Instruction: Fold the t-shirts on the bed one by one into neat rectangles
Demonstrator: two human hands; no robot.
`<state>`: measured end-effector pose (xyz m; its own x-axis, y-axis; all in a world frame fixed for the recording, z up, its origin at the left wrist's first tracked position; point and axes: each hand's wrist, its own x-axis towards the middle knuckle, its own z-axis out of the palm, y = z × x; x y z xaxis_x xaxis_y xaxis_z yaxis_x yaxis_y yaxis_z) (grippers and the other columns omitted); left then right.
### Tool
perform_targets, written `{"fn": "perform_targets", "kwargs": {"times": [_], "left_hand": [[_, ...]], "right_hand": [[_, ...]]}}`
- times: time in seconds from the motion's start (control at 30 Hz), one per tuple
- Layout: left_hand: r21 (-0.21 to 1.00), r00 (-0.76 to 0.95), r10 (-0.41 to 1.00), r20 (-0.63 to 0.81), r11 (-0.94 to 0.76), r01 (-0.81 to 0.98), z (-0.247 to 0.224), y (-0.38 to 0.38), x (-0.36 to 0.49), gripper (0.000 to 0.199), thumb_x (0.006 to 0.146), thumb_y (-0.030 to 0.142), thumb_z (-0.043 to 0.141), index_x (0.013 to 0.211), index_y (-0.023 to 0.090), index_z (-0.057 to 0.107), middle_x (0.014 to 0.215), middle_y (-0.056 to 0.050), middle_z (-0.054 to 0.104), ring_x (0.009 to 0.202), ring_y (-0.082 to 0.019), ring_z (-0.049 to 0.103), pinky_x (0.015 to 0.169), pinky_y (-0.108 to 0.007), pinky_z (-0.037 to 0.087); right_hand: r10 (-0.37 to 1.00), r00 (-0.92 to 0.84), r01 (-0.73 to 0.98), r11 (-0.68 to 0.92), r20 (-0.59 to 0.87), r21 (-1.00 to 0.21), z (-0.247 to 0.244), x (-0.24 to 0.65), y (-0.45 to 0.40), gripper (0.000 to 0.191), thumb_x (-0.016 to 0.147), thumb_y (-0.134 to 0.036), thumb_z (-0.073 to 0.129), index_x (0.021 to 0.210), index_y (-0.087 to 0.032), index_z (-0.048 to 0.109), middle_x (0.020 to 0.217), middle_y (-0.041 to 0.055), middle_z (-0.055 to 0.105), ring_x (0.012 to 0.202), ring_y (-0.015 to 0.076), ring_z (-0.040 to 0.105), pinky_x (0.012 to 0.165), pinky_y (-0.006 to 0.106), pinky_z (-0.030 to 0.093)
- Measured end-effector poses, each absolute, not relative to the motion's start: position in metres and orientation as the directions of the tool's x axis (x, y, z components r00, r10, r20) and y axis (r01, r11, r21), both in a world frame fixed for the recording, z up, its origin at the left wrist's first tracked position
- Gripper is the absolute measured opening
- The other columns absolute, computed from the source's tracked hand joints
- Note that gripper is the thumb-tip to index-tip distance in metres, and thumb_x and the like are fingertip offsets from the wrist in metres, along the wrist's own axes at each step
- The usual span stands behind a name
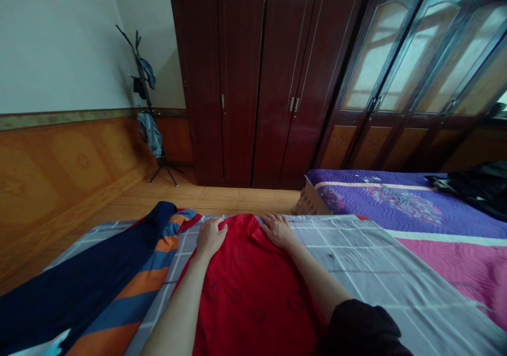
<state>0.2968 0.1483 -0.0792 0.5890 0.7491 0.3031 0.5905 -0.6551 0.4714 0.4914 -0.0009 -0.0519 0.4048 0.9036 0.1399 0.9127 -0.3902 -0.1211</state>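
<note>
A red cloth with faint dark prints lies on the grey checked bedding, its far end bunched up a little. At its far left corner rests my left hand, closed, with the thumb and fingers pinching the red edge. My right hand lies on the far right corner of the same cloth, its fingers spread over the fabric. To the left of the red cloth is a dark blue garment, with an orange and blue striped piece alongside it.
Beyond the bed stand dark red wardrobes on a tiled floor. A coat rack holding hats and a cloth is at the back left. On the right is another bed with a purple cover and a black item.
</note>
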Motion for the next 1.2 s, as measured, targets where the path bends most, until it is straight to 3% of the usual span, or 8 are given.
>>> {"fn": "perform_targets", "kwargs": {"times": [0.17,0.3,0.5,0.63,0.8,0.93,1.03,1.2], "left_hand": [[0.487,0.576,0.761,0.299,-0.641,0.593,-0.076,0.147,0.295,0.025,0.084,0.023,0.051,0.102,0.015,0.067,0.108,-0.009,0.068,0.102,-0.021,0.06,0.092,-0.03,0.041],[0.485,0.592,0.759,0.272,-0.64,0.597,-0.074,0.147,0.294,0.026,0.084,0.026,0.05,0.101,0.017,0.067,0.106,-0.008,0.068,0.1,-0.022,0.061,0.091,-0.03,0.042],[0.485,0.579,0.782,0.232,-0.608,0.628,-0.076,0.149,0.294,0.032,0.084,0.032,0.048,0.106,0.017,0.066,0.114,-0.009,0.066,0.107,-0.023,0.059,0.092,-0.03,0.043],[0.501,0.548,0.808,0.217,-0.574,0.648,-0.075,0.151,0.292,0.034,0.084,0.037,0.047,0.105,0.018,0.067,0.108,-0.008,0.068,0.103,-0.024,0.062,0.086,-0.028,0.046],[0.516,0.478,0.85,0.223,-0.519,0.681,-0.07,0.157,0.287,0.035,0.083,0.04,0.049,0.101,0.017,0.067,0.098,-0.011,0.071,0.096,-0.027,0.064,0.08,-0.029,0.047],[0.532,0.41,0.881,0.236,-0.47,0.704,-0.069,0.157,0.286,0.039,0.082,0.043,0.048,0.102,0.015,0.066,0.097,-0.013,0.071,0.095,-0.03,0.064,0.079,-0.033,0.047],[0.551,0.383,0.892,0.24,-0.45,0.703,-0.067,0.157,0.285,0.04,0.082,0.046,0.047,0.1,0.016,0.066,0.096,-0.013,0.07,0.096,-0.03,0.063,0.08,-0.034,0.047],[0.593,0.403,0.893,0.199,-0.437,0.676,-0.06,0.165,0.277,0.04,0.079,0.053,0.05,0.09,0.019,0.068,0.086,-0.009,0.071,0.091,-0.029,0.064,0.079,-0.033,0.047]], "right_hand": [[0.913,0.352,0.934,-0.356,0.204,-0.019,-0.025,0.467,-0.003,0.038,0.093,-0.038,0.041,0.118,-0.014,0.057,0.134,0.0168,0.047,0.123,0.0299,0.038,0.103,0.044,0.02],[0.926,0.323,0.944,-0.331,0.195,0.008,-0.018,0.437,-0.017,0.039,0.092,-0.044,0.043,0.113,-0.014,0.057,0.116,0.0167,0.057,0.11,0.029,0.046,0.097,0.041,0.028],[0.895,0.41,0.91,-0.413,0.175,-0.022,-0.036,0.417,-0.048,0.034,0.091,-0.039,0.047,0.114,-0.014,0.053,0.11,0.0149,0.058,0.103,0.0282,0.049,0.087,0.039,0.036],[0.863,0.466,0.884,-0.464,0.192,-0.061,-0.039,0.426,-0.05,0.035,0.09,-0.037,0.049,0.119,-0.018,0.048,0.11,0.0119,0.056,0.103,0.026,0.049,0.084,0.035,0.038],[0.847,0.495,0.869,-0.488,0.193,-0.084,-0.035,0.446,-0.051,0.019,0.087,-0.033,0.053,0.098,-0.018,0.058,0.1,0.0099,0.059,0.094,0.024,0.053,0.076,0.031,0.04],[0.815,0.533,0.845,-0.526,0.227,-0.093,-0.034,0.452,-0.054,0.018,0.091,-0.024,0.044,0.099,-0.018,0.058,0.101,0.0107,0.058,0.094,0.0238,0.052,0.075,0.031,0.04],[0.808,0.538,0.842,-0.529,0.239,-0.105,-0.033,0.452,-0.055,0.022,0.092,-0.033,0.044,0.099,-0.019,0.059,0.103,0.0112,0.057,0.096,0.0251,0.051,0.077,0.033,0.04],[0.809,0.538,0.843,-0.517,0.235,-0.15,-0.032,0.448,-0.057,0.046,0.088,-0.057,0.045,0.102,-0.016,0.061,0.107,0.0156,0.057,0.103,0.0297,0.049,0.084,0.039,0.039]]}}
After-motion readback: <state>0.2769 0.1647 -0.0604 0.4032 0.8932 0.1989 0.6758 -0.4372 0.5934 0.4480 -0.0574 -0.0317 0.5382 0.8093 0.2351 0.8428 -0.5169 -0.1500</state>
